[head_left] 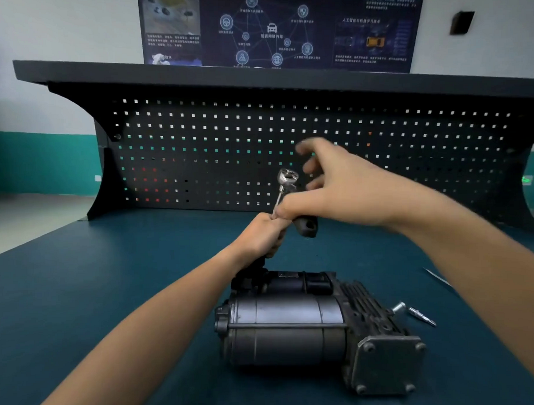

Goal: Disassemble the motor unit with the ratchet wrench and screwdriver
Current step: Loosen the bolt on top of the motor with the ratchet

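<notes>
The dark grey motor unit (294, 328) lies on the blue-green bench, its square end plate (386, 364) with corner bolts facing front right. Above its far end my left hand (260, 233) grips the ratchet wrench (286, 179). The silver head and thin shaft stick up out of the fist. My right hand (335, 191) hovers just right of it, fingers spread and blurred, thumb touching the left knuckles. A black handle (306, 226) juts out below that thumb; which hand holds it I cannot tell.
A loose bolt (398, 306) and a silver bit (422, 316) lie on the bench right of the motor. A thin silver tool tip (435, 276) shows beside my right forearm. A black pegboard (257, 136) with a shelf closes off the back.
</notes>
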Action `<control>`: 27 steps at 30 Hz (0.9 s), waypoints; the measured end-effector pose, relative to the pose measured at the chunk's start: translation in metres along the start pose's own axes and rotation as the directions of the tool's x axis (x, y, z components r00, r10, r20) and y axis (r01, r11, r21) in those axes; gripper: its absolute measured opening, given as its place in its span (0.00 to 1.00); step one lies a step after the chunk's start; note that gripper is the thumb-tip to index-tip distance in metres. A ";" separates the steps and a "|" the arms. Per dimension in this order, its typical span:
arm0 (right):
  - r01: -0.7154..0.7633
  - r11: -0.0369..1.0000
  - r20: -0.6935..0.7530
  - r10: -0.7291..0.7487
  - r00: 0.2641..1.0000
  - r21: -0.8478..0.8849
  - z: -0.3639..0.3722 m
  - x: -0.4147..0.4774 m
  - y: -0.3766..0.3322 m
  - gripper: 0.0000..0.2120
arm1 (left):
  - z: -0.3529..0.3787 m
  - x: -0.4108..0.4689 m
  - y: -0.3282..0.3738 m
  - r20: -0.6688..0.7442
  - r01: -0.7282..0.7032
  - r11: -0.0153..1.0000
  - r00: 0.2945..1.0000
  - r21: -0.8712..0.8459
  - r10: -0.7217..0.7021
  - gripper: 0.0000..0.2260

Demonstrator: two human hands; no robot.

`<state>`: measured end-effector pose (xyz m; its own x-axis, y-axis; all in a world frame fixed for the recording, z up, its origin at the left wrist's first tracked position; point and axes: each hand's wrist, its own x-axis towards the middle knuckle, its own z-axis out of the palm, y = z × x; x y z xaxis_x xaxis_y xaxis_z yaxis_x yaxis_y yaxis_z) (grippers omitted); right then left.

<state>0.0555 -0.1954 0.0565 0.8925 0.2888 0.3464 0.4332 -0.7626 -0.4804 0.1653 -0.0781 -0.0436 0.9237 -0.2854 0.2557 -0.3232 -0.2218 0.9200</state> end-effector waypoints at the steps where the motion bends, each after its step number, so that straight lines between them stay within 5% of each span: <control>1: -0.018 1.000 0.051 0.019 0.999 -0.022 -0.004 -0.003 0.001 0.34 | 0.000 0.002 -0.001 -0.006 0.006 1.000 1.000 -0.024 -0.006 0.19; 4: -0.075 0.997 0.278 0.065 0.958 0.026 -0.020 -0.011 0.009 0.12 | -0.001 0.005 -0.004 -0.016 0.035 0.996 0.999 -0.084 -0.037 0.22; 9: -0.086 0.972 0.291 0.149 0.945 -0.218 -0.050 -0.005 0.016 0.10 | -0.004 0.008 -0.007 0.015 0.042 0.993 0.999 -0.106 -0.041 0.23; 16: 0.009 0.741 0.089 0.069 0.994 -0.672 -0.053 0.026 0.019 0.21 | -0.006 0.010 -0.008 -0.006 0.071 0.981 0.997 -0.179 -0.073 0.22; 21: -0.036 0.683 -0.131 -0.087 0.988 -0.730 -0.033 0.046 0.049 0.21 | -0.009 0.006 -0.009 -0.065 0.007 0.990 0.998 -0.144 -0.016 0.20; 27: -0.068 0.771 -0.371 -0.225 0.901 -0.633 0.004 0.078 0.066 0.21 | -0.019 -0.003 -0.011 -0.175 -0.039 0.996 0.983 0.086 0.053 0.18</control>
<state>0.1545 -0.2208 0.0482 0.6606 0.2170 0.7187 0.1940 -0.9741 0.1158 0.1701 -0.0570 -0.0491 0.9268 -0.1291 0.3525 -0.3753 -0.2899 0.8804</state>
